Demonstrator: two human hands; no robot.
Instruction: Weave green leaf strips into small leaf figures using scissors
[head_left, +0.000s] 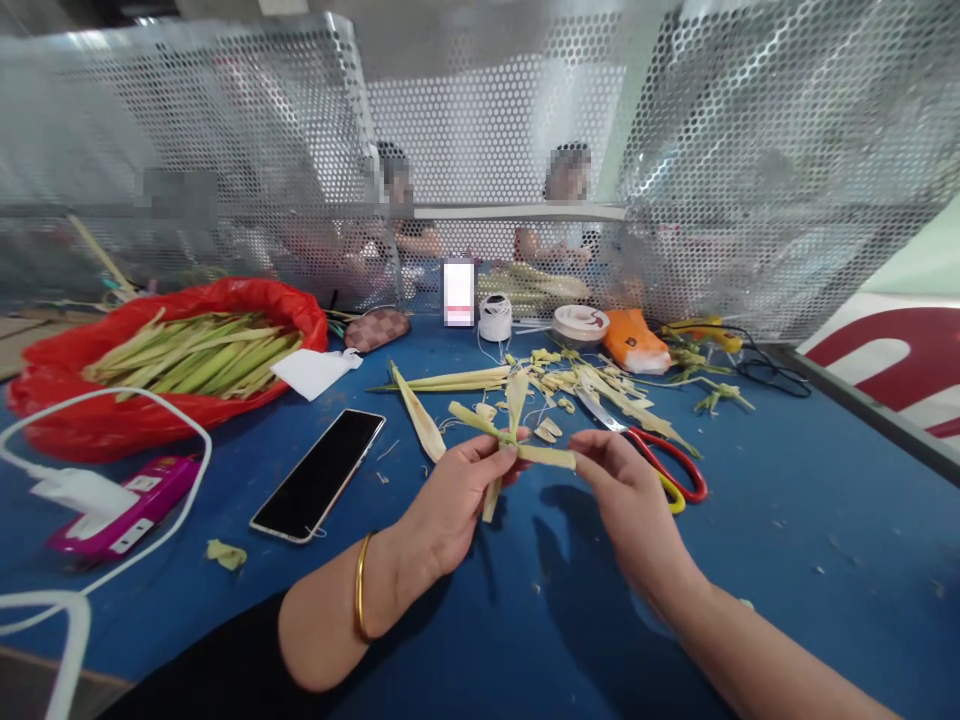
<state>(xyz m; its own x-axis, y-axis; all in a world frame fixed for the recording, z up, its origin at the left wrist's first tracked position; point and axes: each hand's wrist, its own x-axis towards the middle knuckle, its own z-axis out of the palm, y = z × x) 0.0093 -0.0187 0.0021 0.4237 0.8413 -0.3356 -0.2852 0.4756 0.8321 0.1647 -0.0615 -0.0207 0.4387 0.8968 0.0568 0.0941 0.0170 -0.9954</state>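
1. Well, I see both hands held close together just above the blue table (787,520), sharing one small knot of pale leaf strips.
2. My left hand (450,505) pinches the leaf knot (525,452) at its crossing, thumb and fingertips pressed together on it. A gold bangle (361,600) sits on that wrist.
3. My right hand (626,495) pinches the strip end that sticks out toward it, fingers closed on the tip.
4. Scissors (675,455) with red and yellow handles lie on the table just beyond the right hand, which partly hides them.
5. Leaf scraps (570,385) are scattered on the table farther out, beyond both hands.
6. A phone (319,473) lies screen-up to the left of the left hand.
7. A red bag (90,420) filled with green leaves (195,355) sits well off to the left, past the phone.
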